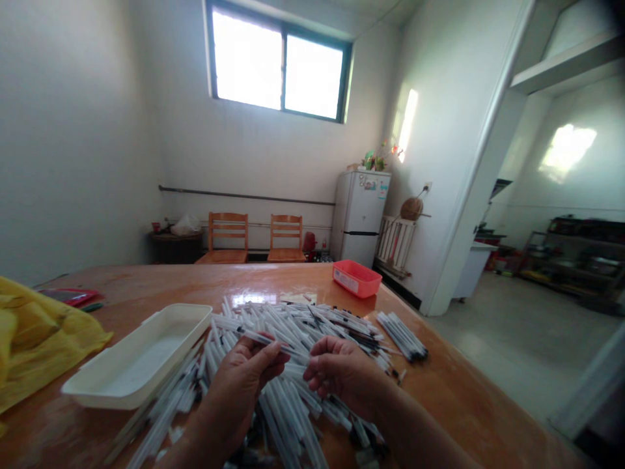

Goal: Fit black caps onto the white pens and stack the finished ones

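A large loose pile of whitish translucent pen-like tubes (288, 410), some with black ends, covers the middle of the wooden table. Above the pile, my left hand (249, 365) pinches one pen-like tube (258, 337) between thumb and fingers, its black part toward the left. Just right of it is my right hand (336, 371), thumb and fingers curled together near the tube's right end; what they hold, if anything, is too small to make out. A neat row of similar tubes (400, 335) with black ends lies to the right of the pile.
An off-white tray (195, 314) stands left of the pile, beside a yellow plastic bag (43, 339). A red basket (357, 279) sits at the table's far right edge. Beyond the table (469, 384) are two wooden chairs (228, 238) and a fridge (362, 212).
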A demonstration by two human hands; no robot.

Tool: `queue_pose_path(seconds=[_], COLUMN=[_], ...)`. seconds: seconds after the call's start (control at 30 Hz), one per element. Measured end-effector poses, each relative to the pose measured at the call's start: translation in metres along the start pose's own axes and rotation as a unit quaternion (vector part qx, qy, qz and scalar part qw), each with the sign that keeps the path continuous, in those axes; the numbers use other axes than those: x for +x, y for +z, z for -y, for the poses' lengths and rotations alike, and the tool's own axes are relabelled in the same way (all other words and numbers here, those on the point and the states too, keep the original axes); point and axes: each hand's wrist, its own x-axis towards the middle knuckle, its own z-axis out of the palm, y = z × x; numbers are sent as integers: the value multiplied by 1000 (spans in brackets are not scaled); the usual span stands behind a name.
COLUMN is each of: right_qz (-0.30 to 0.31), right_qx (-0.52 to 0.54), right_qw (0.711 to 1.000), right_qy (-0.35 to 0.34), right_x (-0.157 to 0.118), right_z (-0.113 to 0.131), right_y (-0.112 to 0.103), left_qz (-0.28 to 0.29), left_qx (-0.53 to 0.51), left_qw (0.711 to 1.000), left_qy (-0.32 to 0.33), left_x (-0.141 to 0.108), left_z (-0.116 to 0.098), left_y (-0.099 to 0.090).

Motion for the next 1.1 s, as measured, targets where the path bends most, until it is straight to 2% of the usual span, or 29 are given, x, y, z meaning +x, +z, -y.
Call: queue_pose_path(seconds=[0.57, 1.1], right_qz=[-49, -61], right_qx=[10, 10], right_qw=[998, 997], right_qy=[-44, -53], right_x=[0, -2], right_z=[1, 6], right_y=[4, 10], left_qz=[15, -29], left_qx=[-29, -45], left_qw=[999, 999], left_qy=[-13, -9], left_x=[-7, -14], left_z=[3, 1], left_y=[7, 17])
